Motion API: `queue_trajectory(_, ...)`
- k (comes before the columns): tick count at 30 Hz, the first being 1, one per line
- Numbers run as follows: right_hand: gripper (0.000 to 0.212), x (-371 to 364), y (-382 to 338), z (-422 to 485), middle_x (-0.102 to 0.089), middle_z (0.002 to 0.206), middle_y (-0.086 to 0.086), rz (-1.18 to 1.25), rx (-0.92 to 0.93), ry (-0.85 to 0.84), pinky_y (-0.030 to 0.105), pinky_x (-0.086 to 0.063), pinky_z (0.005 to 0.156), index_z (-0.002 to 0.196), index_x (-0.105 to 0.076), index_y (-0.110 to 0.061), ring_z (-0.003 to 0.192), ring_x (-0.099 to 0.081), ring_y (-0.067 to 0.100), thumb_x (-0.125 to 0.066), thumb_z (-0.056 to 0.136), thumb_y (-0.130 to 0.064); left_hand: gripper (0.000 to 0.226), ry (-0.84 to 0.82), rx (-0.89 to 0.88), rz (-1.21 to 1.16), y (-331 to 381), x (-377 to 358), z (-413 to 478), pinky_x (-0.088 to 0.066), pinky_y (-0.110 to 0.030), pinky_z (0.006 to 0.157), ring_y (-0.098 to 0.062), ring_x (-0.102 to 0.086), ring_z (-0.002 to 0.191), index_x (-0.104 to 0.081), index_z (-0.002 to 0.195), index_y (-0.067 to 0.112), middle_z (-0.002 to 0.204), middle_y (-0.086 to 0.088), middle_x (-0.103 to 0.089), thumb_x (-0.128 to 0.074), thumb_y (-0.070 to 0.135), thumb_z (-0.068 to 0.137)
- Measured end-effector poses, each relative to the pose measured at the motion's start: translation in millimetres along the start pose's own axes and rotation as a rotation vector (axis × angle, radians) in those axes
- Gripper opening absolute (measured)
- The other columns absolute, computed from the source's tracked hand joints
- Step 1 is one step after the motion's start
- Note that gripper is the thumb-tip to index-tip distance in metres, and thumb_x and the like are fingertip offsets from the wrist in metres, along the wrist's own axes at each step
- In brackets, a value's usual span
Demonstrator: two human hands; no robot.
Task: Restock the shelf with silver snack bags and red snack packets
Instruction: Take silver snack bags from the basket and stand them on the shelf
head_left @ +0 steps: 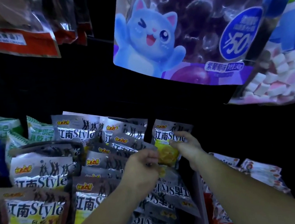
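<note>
Gripping silver snack bag (164,134), labelled "江南Style"

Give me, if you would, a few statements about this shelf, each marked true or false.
1. The right hand grips a silver snack bag that stands upright. True.
2. The left hand hangs idle, far from the stock. False: its fingers are curled and pinch the same silver snack bag, right beside the right hand.
3. The bag with the blue cat hangs above the silver snack bag. True.
4. The red snack packets lie at the far left of the shelf. False: they lie at the lower right; the green-and-white bags are at the left.
</note>
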State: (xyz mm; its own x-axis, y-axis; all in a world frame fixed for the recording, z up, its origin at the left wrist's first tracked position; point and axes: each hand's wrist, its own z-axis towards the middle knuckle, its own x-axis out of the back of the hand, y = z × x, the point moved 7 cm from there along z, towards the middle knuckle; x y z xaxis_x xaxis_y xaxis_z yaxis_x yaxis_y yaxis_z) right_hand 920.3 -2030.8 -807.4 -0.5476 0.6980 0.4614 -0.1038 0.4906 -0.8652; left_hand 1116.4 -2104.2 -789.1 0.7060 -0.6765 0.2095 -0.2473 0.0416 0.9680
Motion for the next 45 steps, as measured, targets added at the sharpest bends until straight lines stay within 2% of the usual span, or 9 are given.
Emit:
queue_trajectory(5, 0.042, -3, 16, 11, -0.052, 0.14, 0.005, 0.106, -0.075, -0.01, 0.037, -0.046, 0.098, 0.127, -0.063, -0.033, 0.119, -0.053, 0.027, -0.08, 0.089, -0.032, 0.037, -0.052, 0.06, -0.079, -3, -2, -4, -0.061, -0.045, 0.087, -0.023, -0.066, 0.089, -0.069, 0.091, 0.026, 0.099, -0.006, -0.068, -0.061, -0.011, 0.092)
queue_trajectory(13, 0.018, -1, 14, 13, -0.066, 0.101, 0.008, 0.115, -0.001, 0.189, 0.032, -0.05, 0.074, 0.095, -0.065, -0.014, 0.09, -0.062, 0.028, -0.078, 0.087, -0.004, 0.028, -0.05, 0.035, -0.068, 7, 13, -11, -0.053, -0.014, 0.07, -0.015, -0.063, 0.085, -0.07, 0.1, 0.013, 0.094, 0.001, -0.066, -0.057, -0.01, 0.093)
queue_trajectory(18, 0.023, 40, -36, -25, -0.061, 0.086, -0.003, 0.021, 0.197, 0.298, 0.029, -0.044, 0.069, 0.084, -0.058, -0.018, 0.081, -0.057, 0.02, -0.062, 0.09, 0.004, 0.031, -0.041, -0.036, 0.029, 29, 32, -21, -0.055, -0.022, 0.085, -0.018, -0.068, 0.096, -0.07, 0.096, 0.025, 0.1, 0.001, -0.07, -0.057, -0.004, 0.096)
queue_trajectory(22, 0.018, 78, -77, -92, -0.064, 0.089, -0.001, 0.057, 0.306, 0.277, 0.009, -0.042, 0.065, 0.088, -0.06, -0.013, 0.08, -0.057, 0.013, -0.064, 0.092, 0.005, 0.033, -0.075, -0.078, 0.032, 63, 46, -53, -0.051, -0.011, 0.067, -0.019, -0.068, 0.093, -0.065, 0.095, 0.035, 0.099, 0.005, -0.067, -0.062, 0.002, 0.096)
queue_trajectory(28, 0.019, 108, -126, -211, -0.059, 0.072, -0.011, 0.204, 0.31, 0.119, 0.02, -0.045, 0.063, 0.084, -0.067, -0.014, 0.067, -0.053, 0.01, -0.075, 0.086, 0.003, 0.028, -0.098, -0.124, -0.155, 126, 60, -140, -0.052, -0.013, 0.068, 0.001, -0.068, 0.091, -0.064, 0.106, 0.024, 0.103, 0.007, -0.069, -0.078, 0.008, 0.088)
queue_trajectory(31, 0.015, 109, -141, -265, -0.064, 0.087, 0.003, 0.316, 0.193, 0.011, 0.026, -0.051, 0.059, 0.097, -0.069, -0.018, 0.07, -0.059, 0.019, -0.076, 0.09, -0.007, 0.035, -0.078, -0.161, -0.177, 152, 75, -177, -0.058, -0.026, 0.063, -0.013, -0.069, 0.081, -0.062, 0.115, 0.025, 0.094, -0.009, -0.063, -0.078, 0.008, 0.088)
queue_trajectory(37, 0.068, 90, -181, -358, -0.074, 0.111, 0.007, 0.345, 0.12, -0.316, 0.045, -0.064, 0.077, 0.122, -0.066, -0.038, 0.087, -0.077, 0.029, -0.084, 0.075, 0.008, 0.049, -0.062, -0.2, -0.267, 196, 105, -251, -0.057, -0.026, 0.062, -0.01, -0.068, 0.073, -0.065, 0.122, 0.035, 0.101, -0.006, -0.063, -0.08, 0.007, 0.086)
queue_trajectory(41, 0.067, 81, -186, -393, -0.072, 0.112, 0.008, 0.288, 0.189, -0.364, 0.056, -0.062, 0.079, 0.114, -0.068, -0.047, 0.088, -0.076, 0.036, -0.083, 0.074, 0.005, 0.022, 0.053, -0.207, -0.221, 198, 132, -282, -0.06, -0.034, 0.061, -0.018, -0.063, 0.07, -0.069, 0.105, 0.036, 0.097, -0.003, -0.062, -0.078, 0.025, 0.088)
queue_trajectory(45, 0.047, 65, -164, -406, -0.068, 0.121, 0.005, 0.376, 0.231, -0.279, 0.056, -0.06, 0.087, 0.113, -0.073, -0.037, 0.103, -0.071, 0.037, -0.089, 0.075, -0.014, 0.025, 0.181, -0.167, -0.171, 177, 145, -302, -0.035, -0.021, 0.048, -0.008, -0.035, 0.051, -0.069, 0.099, 0.029, 0.066, 0.0, -0.038, -0.083, 0.015, 0.084)
